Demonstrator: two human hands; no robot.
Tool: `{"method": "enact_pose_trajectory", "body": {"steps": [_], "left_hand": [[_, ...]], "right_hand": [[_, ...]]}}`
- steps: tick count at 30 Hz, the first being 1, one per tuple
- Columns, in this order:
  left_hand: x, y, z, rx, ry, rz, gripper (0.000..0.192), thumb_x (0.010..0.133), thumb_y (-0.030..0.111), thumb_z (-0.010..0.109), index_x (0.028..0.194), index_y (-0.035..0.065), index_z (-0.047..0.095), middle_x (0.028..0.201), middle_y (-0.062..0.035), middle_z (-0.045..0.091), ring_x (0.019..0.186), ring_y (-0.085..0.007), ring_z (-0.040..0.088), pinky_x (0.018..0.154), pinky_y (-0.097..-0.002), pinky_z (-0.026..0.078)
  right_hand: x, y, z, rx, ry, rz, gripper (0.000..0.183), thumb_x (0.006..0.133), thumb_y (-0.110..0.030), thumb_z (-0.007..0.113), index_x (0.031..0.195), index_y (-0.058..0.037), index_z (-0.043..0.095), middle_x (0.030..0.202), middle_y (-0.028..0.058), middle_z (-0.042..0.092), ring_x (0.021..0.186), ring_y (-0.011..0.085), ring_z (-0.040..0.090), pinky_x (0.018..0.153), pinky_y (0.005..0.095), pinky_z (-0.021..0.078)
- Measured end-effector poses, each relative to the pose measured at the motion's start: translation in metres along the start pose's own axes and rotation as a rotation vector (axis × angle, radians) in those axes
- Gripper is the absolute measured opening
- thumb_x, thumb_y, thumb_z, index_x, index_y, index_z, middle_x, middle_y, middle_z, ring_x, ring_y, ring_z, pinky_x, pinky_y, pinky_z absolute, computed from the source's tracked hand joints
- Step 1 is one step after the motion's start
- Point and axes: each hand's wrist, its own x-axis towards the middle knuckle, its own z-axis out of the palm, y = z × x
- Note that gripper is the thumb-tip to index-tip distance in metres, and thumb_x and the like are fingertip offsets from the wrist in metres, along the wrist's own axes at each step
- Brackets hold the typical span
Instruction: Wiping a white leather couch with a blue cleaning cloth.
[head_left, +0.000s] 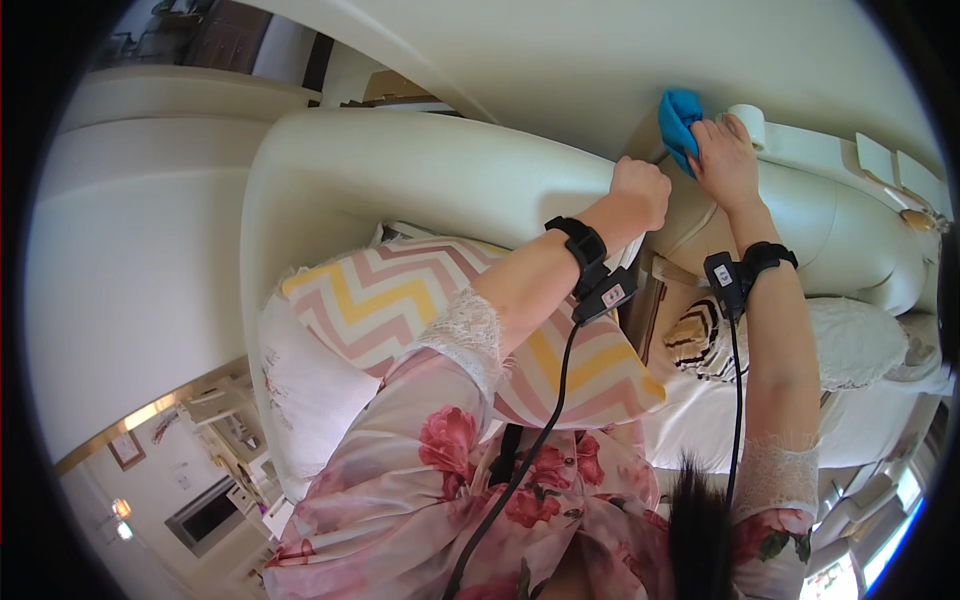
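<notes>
My right hand grips a blue cloth against the pale wall, just left of a small white cup-like object that stands on a narrow ledge. Lower and further left, my left hand is curled above the end of the cream sofa backrest. Whether anything lies inside its fingers cannot be seen. Beneath my left forearm lies a zigzag-patterned cushion in pink, yellow and white. Each wrist wears a black strap with a small cabled device.
A white cushion is partly under the zigzag one. At right are a striped cushion, a fluffy white cushion and a second cream sofa section. White square panels stand along the ledge.
</notes>
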Motion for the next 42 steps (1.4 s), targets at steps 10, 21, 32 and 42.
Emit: {"method": "enact_pose_trajectory", "body": {"steps": [10, 21, 32, 42], "left_hand": [[-0.01, -0.113, 0.009, 0.025, 0.114, -0.049, 0.026, 0.069, 0.025, 0.057, 0.089, 0.0146, 0.071, 0.09, -0.0125, 0.068, 0.088, -0.0329, 0.064, 0.078, -0.0446, 0.051], [-0.068, -0.324, -0.002, 0.025, 0.229, -0.122, 0.031, 0.076, 0.026, 0.06, 0.102, 0.0129, 0.07, 0.098, -0.0162, 0.067, 0.092, -0.0336, 0.063, 0.085, -0.0402, 0.05], [-0.059, -0.276, 0.006, 0.041, 0.153, -0.479, 0.028, 0.078, 0.029, 0.061, 0.101, 0.0171, 0.071, 0.089, -0.0146, 0.069, 0.081, -0.0316, 0.066, 0.073, -0.0383, 0.051], [-0.064, -0.311, 0.017, 0.461, 0.354, -0.112, 0.03, 0.086, 0.029, 0.06, 0.111, 0.0138, 0.066, 0.108, -0.0135, 0.065, 0.095, -0.0318, 0.062, 0.081, -0.0387, 0.05]], "right_hand": [[-0.004, 0.008, 0.011, -0.011, 0.072, -0.004, 0.033, 0.073, -0.015, 0.07, 0.098, -0.01, 0.049, 0.093, 0.0058, 0.057, 0.096, 0.0232, 0.056, 0.101, 0.0396, 0.0341], [-0.019, 0.019, 0.011, -0.034, 0.101, -0.029, 0.035, 0.064, -0.019, 0.072, 0.088, -0.0104, 0.049, 0.083, 0.0078, 0.054, 0.087, 0.0253, 0.056, 0.095, 0.0418, 0.037], [-0.089, 0.069, 0.057, 0.096, 0.139, 0.044, 0.033, 0.063, -0.012, 0.069, 0.09, -0.0086, 0.051, 0.086, 0.01, 0.054, 0.087, 0.0291, 0.055, 0.093, 0.0465, 0.0382], [-0.085, 0.045, 0.05, 0.05, 0.133, 0.059, 0.025, 0.067, -0.011, 0.066, 0.087, -0.0096, 0.051, 0.084, 0.0111, 0.054, 0.086, 0.0306, 0.054, 0.085, 0.0454, 0.0401]]}}
